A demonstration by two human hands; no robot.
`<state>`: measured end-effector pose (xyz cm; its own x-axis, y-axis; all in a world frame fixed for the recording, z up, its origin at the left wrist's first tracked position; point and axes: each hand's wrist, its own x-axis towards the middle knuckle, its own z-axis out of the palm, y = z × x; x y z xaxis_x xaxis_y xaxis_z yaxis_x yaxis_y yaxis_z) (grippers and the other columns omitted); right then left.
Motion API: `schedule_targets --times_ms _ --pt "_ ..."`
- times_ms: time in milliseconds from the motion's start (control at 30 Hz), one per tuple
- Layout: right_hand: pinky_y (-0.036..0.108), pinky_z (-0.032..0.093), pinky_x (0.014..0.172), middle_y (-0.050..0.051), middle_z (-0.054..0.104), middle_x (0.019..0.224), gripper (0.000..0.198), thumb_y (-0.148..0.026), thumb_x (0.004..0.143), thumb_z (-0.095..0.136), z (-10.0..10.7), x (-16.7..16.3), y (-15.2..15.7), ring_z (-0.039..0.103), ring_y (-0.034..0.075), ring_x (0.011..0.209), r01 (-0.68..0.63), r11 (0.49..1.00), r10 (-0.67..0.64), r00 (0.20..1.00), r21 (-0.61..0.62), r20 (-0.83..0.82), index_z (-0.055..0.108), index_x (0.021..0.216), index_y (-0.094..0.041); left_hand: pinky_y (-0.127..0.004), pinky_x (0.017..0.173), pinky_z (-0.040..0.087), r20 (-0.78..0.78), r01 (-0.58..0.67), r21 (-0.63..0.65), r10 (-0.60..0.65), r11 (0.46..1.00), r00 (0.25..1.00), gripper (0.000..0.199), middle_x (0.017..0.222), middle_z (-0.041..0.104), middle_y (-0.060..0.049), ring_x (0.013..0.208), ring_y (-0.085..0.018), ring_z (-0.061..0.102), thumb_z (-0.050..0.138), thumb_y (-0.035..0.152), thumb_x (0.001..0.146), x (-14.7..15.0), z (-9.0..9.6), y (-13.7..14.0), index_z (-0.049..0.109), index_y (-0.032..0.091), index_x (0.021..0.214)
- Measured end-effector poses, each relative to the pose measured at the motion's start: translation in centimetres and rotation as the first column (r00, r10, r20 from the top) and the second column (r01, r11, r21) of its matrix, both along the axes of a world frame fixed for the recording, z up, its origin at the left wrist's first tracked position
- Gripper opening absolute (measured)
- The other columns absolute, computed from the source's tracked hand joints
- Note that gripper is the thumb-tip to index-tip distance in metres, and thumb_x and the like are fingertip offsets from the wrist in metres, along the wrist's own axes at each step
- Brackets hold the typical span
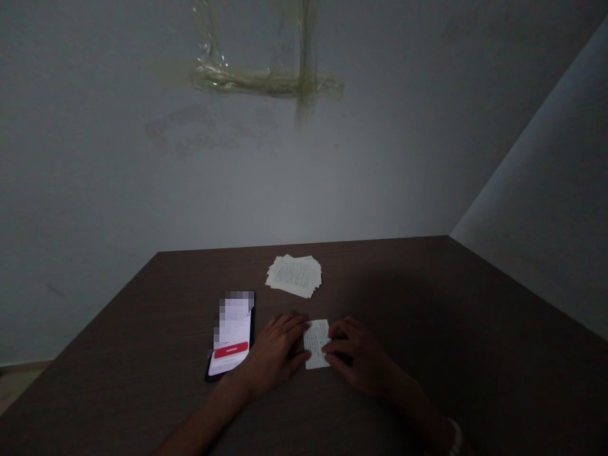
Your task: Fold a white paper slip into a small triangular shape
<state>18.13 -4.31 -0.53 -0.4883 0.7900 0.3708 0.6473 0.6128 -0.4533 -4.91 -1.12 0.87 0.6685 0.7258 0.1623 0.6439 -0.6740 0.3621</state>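
Observation:
A small sheet of paper [315, 345] covered with lines of writing lies on the dark wooden table between my two hands. My left hand [278, 351] rests at its left edge, thumb and fingers apart and their tips touching the paper. At the right edge is my right hand [358, 354], its fingers bent; the thumb and index fingertips come close together over the paper's margin. Just beyond, a loose, fanned-out pile of similar written papers [293, 276] lies on the table.
A phone [232, 335] with a lit screen and a red button lies left of my left hand, close to the wrist. The table [142, 329] meets a grey wall [380, 158] at the back. Yellowed clear tape [266, 82] sticks to that wall.

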Motion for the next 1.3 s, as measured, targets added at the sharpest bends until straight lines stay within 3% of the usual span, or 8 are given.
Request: schedule_targets --times_ms 200,367,433,667,933,1000,1133,1300 --pt "0.037 0.043 0.090 0.005 0.058 0.105 0.012 -0.019 0.083 0.064 -0.5 -0.1 0.3 0.052 0.020 0.100 0.062 0.998 -0.062 0.998 -0.015 0.002 0.069 0.094 -0.023 -0.047 0.105 0.034 0.041 0.022 -0.038 -0.021 0.999 0.999 0.051 0.134 0.052 -0.009 0.125 -0.027 0.045 0.066 0.025 0.082 0.0 0.2 -0.1 0.049 0.022 0.130" --pt "0.044 0.040 0.100 0.011 0.050 0.128 0.064 -0.019 0.072 0.072 -0.6 0.0 0.4 0.045 0.027 0.118 0.161 0.987 -0.161 0.987 -0.009 -0.010 0.049 0.132 -0.022 -0.044 0.102 0.040 0.141 0.068 -0.062 -0.058 0.996 0.988 0.056 0.133 0.047 -0.009 0.121 -0.027 0.046 0.066 0.017 0.080 -0.2 -0.2 -0.2 0.045 0.024 0.132" --pt "0.045 0.039 0.101 0.012 0.050 0.131 0.072 -0.021 0.071 0.072 -0.7 0.0 0.6 0.045 0.028 0.120 0.171 0.985 -0.171 0.985 -0.004 -0.015 0.044 0.136 -0.020 -0.041 0.101 0.042 0.183 0.097 -0.103 -0.077 0.990 0.980 0.058 0.132 0.046 -0.009 0.120 -0.025 0.047 0.064 0.013 0.080 -0.2 -0.3 -0.3 0.043 0.025 0.133" --pt "0.043 0.041 0.096 0.006 0.062 0.112 0.047 -0.019 0.070 0.075 -0.9 -0.1 0.8 0.054 0.025 0.105 0.173 0.985 -0.173 0.984 -0.015 -0.043 0.059 0.114 -0.023 -0.040 0.099 0.044 0.273 0.159 -0.144 -0.115 0.977 0.955 0.071 0.133 0.044 -0.009 0.117 -0.023 0.050 0.057 0.006 0.080 0.1 0.1 -0.8 0.031 0.028 0.142" --pt "0.037 0.042 0.086 0.003 0.064 0.096 0.028 -0.015 0.072 0.073 -0.7 0.2 0.8 0.055 0.022 0.093 0.120 0.992 -0.121 0.991 -0.027 -0.063 0.061 0.097 -0.022 -0.038 0.091 0.049 0.085 0.190 -0.076 -0.183 0.979 0.979 0.032 0.111 0.057 -0.009 0.103 -0.023 0.057 0.053 0.010 0.085 0.3 0.6 -0.9 0.059 0.018 0.115" --pt "0.037 0.041 0.086 0.004 0.063 0.097 0.028 -0.011 0.074 0.067 -0.4 0.4 0.8 0.054 0.022 0.093 0.068 0.997 -0.069 0.996 -0.026 -0.063 0.061 0.099 -0.022 -0.041 0.094 0.049 0.058 0.191 -0.077 -0.187 0.978 0.981 0.034 0.115 0.057 -0.011 0.107 -0.026 0.056 0.061 0.018 0.083 0.3 0.7 -1.1 0.059 0.016 0.117" --pt "0.039 0.041 0.087 0.006 0.061 0.099 0.032 -0.006 0.073 0.058 -0.2 0.8 0.6 0.052 0.022 0.094 0.023 1.000 -0.024 0.997 -0.019 -0.071 0.063 0.100 -0.021 -0.048 0.098 0.046 0.021 0.176 -0.091 -0.175 0.980 0.984 0.062 0.126 0.052 -0.016 0.116 -0.034 0.051 0.078 0.036 0.070 0.4 0.6 -1.2 0.056 0.013 0.123" --pt "0.039 0.040 0.089 0.007 0.060 0.104 0.039 -0.005 0.071 0.056 -0.2 0.8 0.5 0.051 0.023 0.097 0.008 0.999 -0.011 0.997 -0.042 -0.074 0.062 0.106 -0.021 -0.045 0.096 0.048 0.057 0.158 -0.090 -0.153 0.983 0.987 0.045 0.123 0.055 -0.013 0.113 -0.029 0.054 0.070 0.024 0.077 0.6 0.5 -1.2 0.058 0.016 0.119"
